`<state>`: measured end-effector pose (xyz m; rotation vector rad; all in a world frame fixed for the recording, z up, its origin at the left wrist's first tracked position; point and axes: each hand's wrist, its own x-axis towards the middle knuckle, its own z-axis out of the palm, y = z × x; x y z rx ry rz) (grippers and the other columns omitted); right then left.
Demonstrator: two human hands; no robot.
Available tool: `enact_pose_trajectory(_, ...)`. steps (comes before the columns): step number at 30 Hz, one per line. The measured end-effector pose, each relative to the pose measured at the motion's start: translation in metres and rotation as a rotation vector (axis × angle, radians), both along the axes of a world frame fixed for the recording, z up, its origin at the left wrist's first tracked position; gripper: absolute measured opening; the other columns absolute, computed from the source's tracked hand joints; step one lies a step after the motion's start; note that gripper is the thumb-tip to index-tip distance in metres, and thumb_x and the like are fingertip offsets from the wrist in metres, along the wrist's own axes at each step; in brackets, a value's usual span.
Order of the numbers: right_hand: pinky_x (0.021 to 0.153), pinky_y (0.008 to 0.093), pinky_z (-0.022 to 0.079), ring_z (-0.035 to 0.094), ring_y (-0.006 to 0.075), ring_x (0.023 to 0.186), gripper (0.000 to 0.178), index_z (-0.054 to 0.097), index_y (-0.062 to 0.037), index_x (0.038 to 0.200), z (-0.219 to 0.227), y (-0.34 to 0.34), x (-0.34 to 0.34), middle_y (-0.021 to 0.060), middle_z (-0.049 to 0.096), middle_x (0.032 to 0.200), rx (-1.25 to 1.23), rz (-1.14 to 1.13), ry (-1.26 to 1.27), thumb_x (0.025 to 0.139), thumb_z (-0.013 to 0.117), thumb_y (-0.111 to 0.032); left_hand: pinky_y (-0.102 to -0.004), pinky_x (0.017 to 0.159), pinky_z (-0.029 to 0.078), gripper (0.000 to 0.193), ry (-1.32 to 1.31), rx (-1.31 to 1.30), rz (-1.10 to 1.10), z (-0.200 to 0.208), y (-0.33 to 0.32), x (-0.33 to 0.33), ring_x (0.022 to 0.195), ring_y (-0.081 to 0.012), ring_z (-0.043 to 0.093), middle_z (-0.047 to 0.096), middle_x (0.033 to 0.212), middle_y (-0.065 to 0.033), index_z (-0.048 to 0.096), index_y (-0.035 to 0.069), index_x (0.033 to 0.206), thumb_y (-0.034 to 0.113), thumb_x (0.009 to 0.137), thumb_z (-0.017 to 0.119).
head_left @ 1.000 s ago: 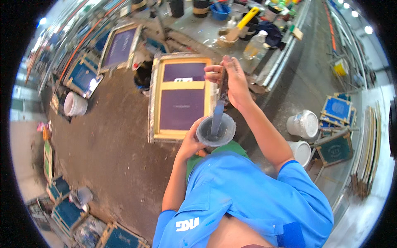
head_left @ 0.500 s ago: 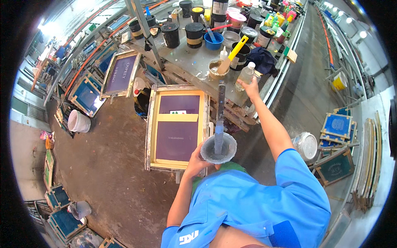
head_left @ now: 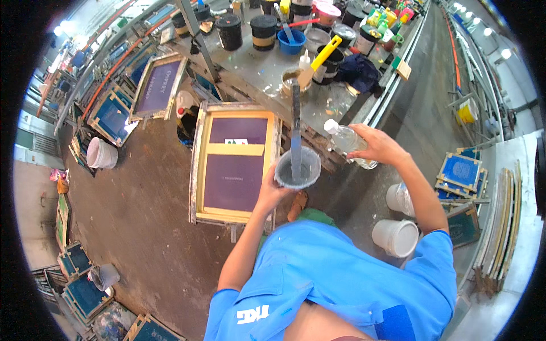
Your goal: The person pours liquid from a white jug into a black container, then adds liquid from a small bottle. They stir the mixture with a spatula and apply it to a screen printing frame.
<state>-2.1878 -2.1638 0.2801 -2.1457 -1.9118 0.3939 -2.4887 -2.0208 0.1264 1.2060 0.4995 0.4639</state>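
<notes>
My left hand [head_left: 268, 190] is wrapped round a grey plastic cup [head_left: 310, 170] in front of my body. Upright in that cup stands a spatula [head_left: 296, 111] with a dark handle and a blue-grey smeared lower part. A clear bottle [head_left: 344, 138] with a white top is gripped by my right hand [head_left: 378, 146]. The bottle is tilted, its top pointing up and left, apart from the cup, with clear liquid inside. Just beyond my left hand is a wooden-framed printing screen [head_left: 234, 181] with a purple mesh and a strip of yellow tape.
On the grey work table [head_left: 259, 71] stand black tubs [head_left: 264, 33], a blue bowl [head_left: 291, 43] and a smeared pot [head_left: 290, 85] holding a yellow-handled spatula [head_left: 321, 59]. White buckets [head_left: 396, 237] stand on the floor at right. More screens [head_left: 114, 122] lean at left.
My right hand has lifted the bottle off the table and brought it nearer to me, tilting it to the left. My left hand still holds the cup; the view has shifted slightly.
</notes>
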Motion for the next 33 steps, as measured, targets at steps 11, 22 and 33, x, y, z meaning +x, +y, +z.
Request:
enact_pose_trajectory(11,0.081,0.0402,0.05,0.064,0.0278,0.094,0.076,0.055,-0.0114,0.132,0.058,-0.012,-0.023,0.0096,0.059,0.1,-0.291,0.201,-0.373,0.067,0.084,-0.039,-0.0365,0.11,0.041,0.093,-0.08,0.024,-0.086,-0.004,-0.008,0.04,0.128,-0.0195,0.05,0.05,0.14,-0.0065,0.04,0.006,0.146,-0.002,0.065,0.084)
enact_pose_trajectory(22,0.08,0.038,0.052,0.067,0.0253,0.095,0.061,0.066,-0.0077,0.109,0.066,0.005,-0.036,0.0075,0.065,0.101,-0.439,0.281,-0.574,0.06,0.088,-0.037,-0.037,0.11,0.042,0.097,-0.075,-0.11,-0.105,0.009,-0.016,0.048,0.128,-0.0209,0.051,0.053,0.138,-0.0084,0.04,0.004,0.145,-0.007,0.06,0.084)
enact_pose_trajectory(33,0.082,0.0389,0.052,0.066,0.0264,0.096,0.075,0.059,-0.0116,0.13,0.059,-0.001,-0.007,0.0092,0.064,0.101,-0.268,0.152,-0.266,0.064,0.088,-0.032,-0.0367,0.109,0.043,0.097,-0.083,-0.078,-0.088,0.003,-0.011,0.056,0.127,-0.0199,0.051,0.052,0.138,-0.0075,0.039,0.005,0.147,-0.008,0.062,0.083)
